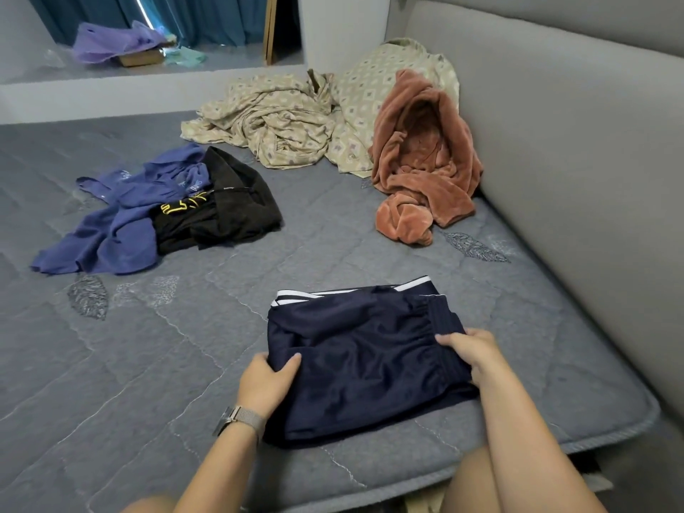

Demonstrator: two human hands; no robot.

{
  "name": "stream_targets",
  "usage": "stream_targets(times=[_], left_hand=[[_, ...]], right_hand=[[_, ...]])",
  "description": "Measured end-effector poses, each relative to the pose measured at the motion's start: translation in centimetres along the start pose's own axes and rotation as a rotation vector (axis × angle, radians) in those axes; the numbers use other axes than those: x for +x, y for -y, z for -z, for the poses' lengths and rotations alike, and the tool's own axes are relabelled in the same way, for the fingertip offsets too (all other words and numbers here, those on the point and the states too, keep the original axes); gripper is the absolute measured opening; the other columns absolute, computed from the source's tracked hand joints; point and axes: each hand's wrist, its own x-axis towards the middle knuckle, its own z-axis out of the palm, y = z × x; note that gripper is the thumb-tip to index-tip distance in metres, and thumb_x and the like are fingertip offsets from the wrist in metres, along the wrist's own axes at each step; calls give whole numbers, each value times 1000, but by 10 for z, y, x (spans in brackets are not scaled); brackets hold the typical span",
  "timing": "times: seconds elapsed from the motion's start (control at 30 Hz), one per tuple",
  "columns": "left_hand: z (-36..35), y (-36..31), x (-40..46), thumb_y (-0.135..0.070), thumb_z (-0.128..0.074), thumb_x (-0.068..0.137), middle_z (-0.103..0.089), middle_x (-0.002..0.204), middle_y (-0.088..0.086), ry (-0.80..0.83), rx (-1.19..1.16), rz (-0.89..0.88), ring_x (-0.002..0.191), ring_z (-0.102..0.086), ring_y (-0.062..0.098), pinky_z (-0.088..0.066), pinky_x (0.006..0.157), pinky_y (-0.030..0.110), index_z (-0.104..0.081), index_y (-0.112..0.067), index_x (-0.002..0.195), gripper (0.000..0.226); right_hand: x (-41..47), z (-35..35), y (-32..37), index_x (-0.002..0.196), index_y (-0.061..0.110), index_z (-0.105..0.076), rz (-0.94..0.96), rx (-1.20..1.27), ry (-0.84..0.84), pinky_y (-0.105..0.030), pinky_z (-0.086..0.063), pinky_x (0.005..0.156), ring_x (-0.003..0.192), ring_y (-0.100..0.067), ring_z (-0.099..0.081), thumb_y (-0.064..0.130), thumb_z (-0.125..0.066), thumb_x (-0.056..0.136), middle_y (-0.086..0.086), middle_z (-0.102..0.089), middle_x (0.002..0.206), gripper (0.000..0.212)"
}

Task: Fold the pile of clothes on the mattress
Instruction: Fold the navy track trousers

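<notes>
Navy shorts (366,361) with white stripes at the far edge lie folded on the grey mattress (148,364), near its front right corner. My left hand (264,383) grips their left edge, thumb on top. My right hand (472,349) holds the right edge by the waistband, fingers curled over the fabric. A loose pile lies at the middle left: a blue garment (111,224) and a black garment (229,205) with yellow print.
A crumpled cream patterned sheet (281,124) and a rust-coloured fleece (422,161) lie at the back by the grey padded headboard (555,142). Purple fabric (111,40) sits on a ledge beyond the mattress. The mattress edge runs along the front.
</notes>
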Motion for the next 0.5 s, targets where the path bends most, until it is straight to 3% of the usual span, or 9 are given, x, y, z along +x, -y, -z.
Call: stream_targets(times=[0.1,0.17,0.27,0.33,0.4,0.5], left_hand=[[-10,-4,-5,-19,-72,83,-66,98,8,16,-262,28,90,-62,24,-51,77,33,-58,-15,92,18],[-12,-9,-5,-11,-71,81,-64,92,8,1,-357,55,81,-60,21,-48,66,29,-56,-13,89,16],[-14,-12,6,-22,-78,69,-66,102,7,-17,-467,24,88,-63,19,-52,77,32,-57,-9,104,43],[-12,-21,12,-36,-82,63,-67,108,1,5,-507,-28,98,-64,16,-51,88,32,-57,-10,113,61],[-9,-31,20,-38,-81,72,-62,115,-10,28,-539,-95,108,-60,11,-48,94,29,-55,-14,119,59],[2,-42,42,-19,-72,84,-48,123,-11,-39,-294,-382,120,-47,8,-36,108,28,-45,-18,136,59]], right_hand=[[-1,1,4,109,3,-62,333,-141,-72,-35,-51,86,88,-24,-64,1,-68,85,-11,-69,102,25],[0,2,6,122,10,-56,455,-234,-146,-34,-46,94,105,-27,-62,7,-67,86,-11,-65,118,38],[2,1,1,138,15,-45,376,-611,-391,-43,-40,100,123,-36,-47,12,-63,84,-14,-51,135,57],[-10,-9,0,138,21,-45,505,-780,-461,-48,-34,102,126,-35,-37,14,-63,79,-8,-44,138,62],[-24,-27,-1,130,26,-53,800,-779,-370,-47,-34,98,122,-31,-39,30,-64,76,-3,-48,130,55],[-58,-57,-13,121,38,-55,1036,-944,150,-40,-36,98,116,-18,-39,69,-56,68,10,-48,121,61]])
